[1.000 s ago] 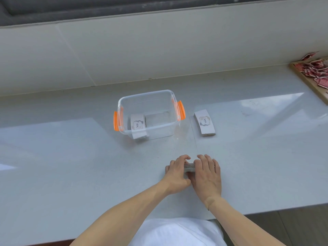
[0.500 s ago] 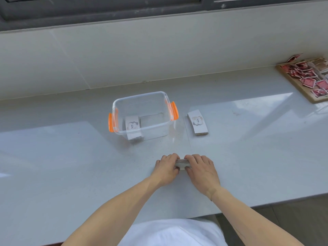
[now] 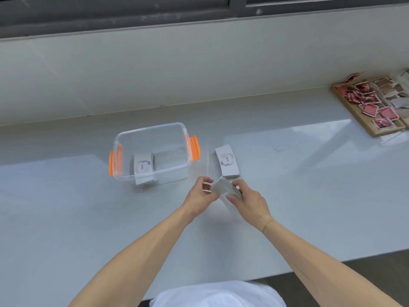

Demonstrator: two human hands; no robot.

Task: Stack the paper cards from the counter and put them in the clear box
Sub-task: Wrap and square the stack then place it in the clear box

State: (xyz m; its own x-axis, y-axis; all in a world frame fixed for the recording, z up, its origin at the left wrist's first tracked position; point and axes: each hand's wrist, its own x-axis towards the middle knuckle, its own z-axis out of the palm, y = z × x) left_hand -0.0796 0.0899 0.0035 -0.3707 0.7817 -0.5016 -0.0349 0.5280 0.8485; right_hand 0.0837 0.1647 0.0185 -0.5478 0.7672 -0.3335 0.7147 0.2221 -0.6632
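Note:
Both my hands hold one stack of white paper cards (image 3: 224, 187), tilted up off the pale counter (image 3: 66, 207). My left hand (image 3: 202, 196) pinches its left end and my right hand (image 3: 247, 201) grips its right end. A second stack of cards (image 3: 226, 161) printed "love" lies flat just beyond my hands. Left of it stands the clear box (image 3: 152, 131) with orange clips, and a small stack of the same cards (image 3: 143, 165) rests inside at its left end.
A wooden tray (image 3: 363, 119) with several red and brown packets sits at the far right of the counter. A tiled wall rises behind the counter. The counter's front edge runs close to my body.
The card stack stood on edge on the counter between my hands; now it is lifted and tilted, closer to the flat stack. The view has shifted, showing more of the tray.

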